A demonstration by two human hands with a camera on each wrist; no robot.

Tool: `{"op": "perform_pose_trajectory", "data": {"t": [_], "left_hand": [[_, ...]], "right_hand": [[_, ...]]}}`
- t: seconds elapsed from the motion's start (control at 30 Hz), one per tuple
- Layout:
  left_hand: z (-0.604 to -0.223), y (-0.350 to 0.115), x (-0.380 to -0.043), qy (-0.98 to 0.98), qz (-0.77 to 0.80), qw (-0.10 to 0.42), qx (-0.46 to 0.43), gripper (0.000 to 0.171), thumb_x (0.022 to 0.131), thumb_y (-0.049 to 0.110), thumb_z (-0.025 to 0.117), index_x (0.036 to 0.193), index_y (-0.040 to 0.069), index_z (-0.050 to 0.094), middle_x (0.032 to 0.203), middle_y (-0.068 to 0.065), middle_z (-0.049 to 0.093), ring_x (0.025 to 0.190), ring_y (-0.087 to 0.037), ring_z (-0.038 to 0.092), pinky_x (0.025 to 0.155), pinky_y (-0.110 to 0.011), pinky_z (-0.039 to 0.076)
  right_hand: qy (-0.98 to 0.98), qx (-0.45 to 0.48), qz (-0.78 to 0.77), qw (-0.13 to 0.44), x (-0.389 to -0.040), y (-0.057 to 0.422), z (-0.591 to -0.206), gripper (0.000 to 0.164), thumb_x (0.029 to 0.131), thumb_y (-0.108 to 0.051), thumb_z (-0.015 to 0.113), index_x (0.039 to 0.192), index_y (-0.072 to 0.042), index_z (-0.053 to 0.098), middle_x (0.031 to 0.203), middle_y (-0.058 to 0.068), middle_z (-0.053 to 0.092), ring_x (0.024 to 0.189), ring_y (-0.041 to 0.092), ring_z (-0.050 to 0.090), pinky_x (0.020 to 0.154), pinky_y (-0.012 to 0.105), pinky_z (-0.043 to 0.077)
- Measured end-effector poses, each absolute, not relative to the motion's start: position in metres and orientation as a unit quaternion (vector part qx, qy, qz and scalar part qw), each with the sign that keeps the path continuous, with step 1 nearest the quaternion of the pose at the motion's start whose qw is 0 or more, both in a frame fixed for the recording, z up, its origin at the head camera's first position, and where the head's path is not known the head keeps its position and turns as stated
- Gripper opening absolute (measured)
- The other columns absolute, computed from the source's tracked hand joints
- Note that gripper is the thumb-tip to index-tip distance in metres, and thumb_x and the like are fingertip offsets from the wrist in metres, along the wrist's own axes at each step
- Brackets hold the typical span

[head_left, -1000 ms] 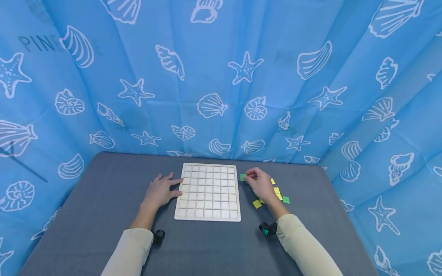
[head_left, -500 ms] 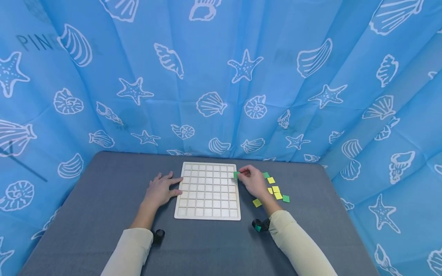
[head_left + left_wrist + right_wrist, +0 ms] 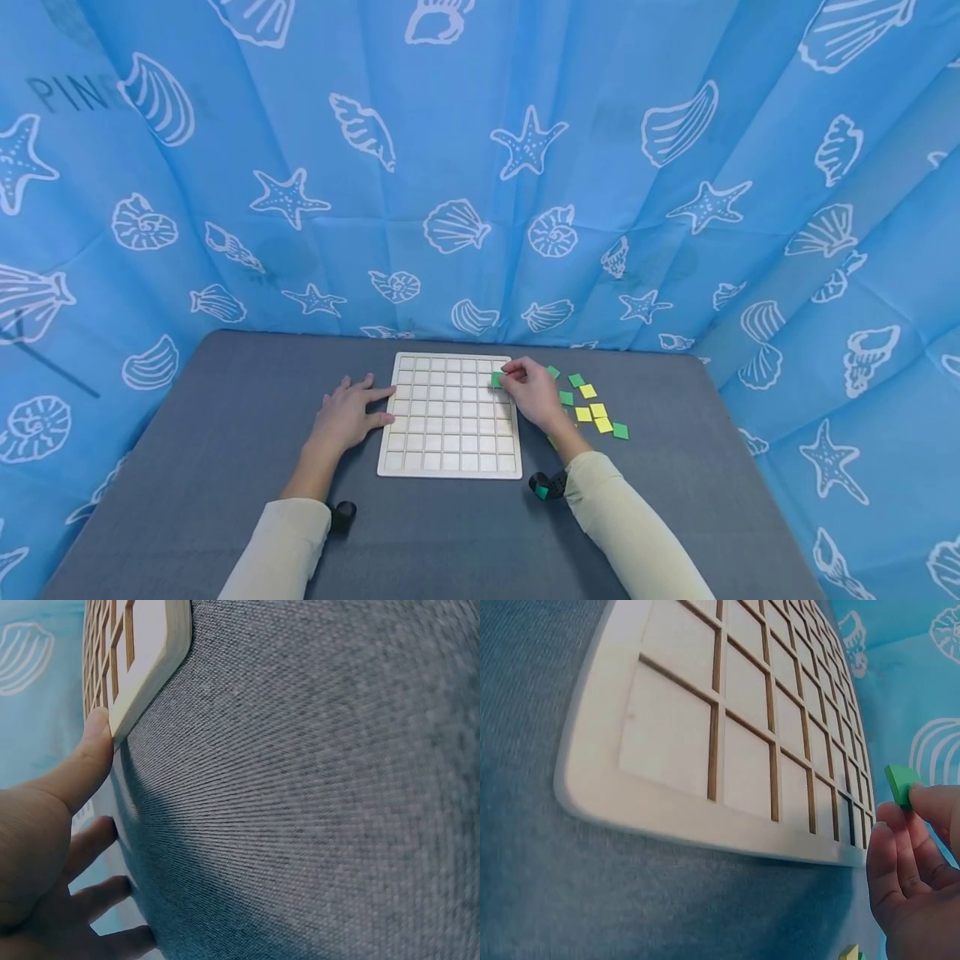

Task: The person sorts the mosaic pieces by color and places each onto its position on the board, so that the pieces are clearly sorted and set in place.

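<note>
A pale wooden grid board point(image 3: 450, 417) of square recesses lies flat on the table. My left hand point(image 3: 348, 414) rests at its left side, with thumb and index finger touching the rim and the other fingers spread; the left wrist view shows the thumb point(image 3: 94, 742) against the edge. Between thumb and fingertips my right hand point(image 3: 534, 392) pinches a green square tile point(image 3: 901, 784) above the board's upper right part. In the head view that green tile point(image 3: 497, 380) partly hides a few recesses.
Right of the board lie loose tiles, among them a yellow tile point(image 3: 583, 414), a green tile point(image 3: 620, 431) and a green tile point(image 3: 576, 380). My right forearm partly covers the group. A blue shell-print curtain point(image 3: 480, 208) hangs behind the grey table point(image 3: 247, 400).
My right hand has carried the green tile leftward from beside the board to over its upper right part. More loose tiles show behind it. The left hand has stayed at the rim.
</note>
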State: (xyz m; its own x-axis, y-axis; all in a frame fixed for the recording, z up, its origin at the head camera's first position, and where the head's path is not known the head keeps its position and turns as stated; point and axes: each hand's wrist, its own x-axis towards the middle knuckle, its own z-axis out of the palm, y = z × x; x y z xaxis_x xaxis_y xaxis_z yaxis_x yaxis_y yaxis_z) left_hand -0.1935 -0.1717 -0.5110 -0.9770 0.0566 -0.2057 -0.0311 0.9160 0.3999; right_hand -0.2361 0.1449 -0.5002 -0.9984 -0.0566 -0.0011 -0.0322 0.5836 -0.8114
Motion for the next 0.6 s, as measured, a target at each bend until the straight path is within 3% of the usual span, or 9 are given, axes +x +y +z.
{"op": "perform_pose_trajectory", "data": {"t": [0.6], "left_hand": [[-0.508,-0.171,-0.195,0.970,0.214,0.112,-0.004,0.060,0.092,0.039,0.075,0.148,0.028,0.055,0.166,-0.017,0.032,0.154,-0.053,0.017,0.119,-0.076,0.019]], "right_hand": [[0.892,-0.038,-0.450,0.022,-0.244,0.118,-0.500,0.014,0.098,-0.019,0.068,0.110,-0.011,0.072,0.096,0.005,0.070,0.083,0.015,0.066,0.067,0.026,0.051]]}}
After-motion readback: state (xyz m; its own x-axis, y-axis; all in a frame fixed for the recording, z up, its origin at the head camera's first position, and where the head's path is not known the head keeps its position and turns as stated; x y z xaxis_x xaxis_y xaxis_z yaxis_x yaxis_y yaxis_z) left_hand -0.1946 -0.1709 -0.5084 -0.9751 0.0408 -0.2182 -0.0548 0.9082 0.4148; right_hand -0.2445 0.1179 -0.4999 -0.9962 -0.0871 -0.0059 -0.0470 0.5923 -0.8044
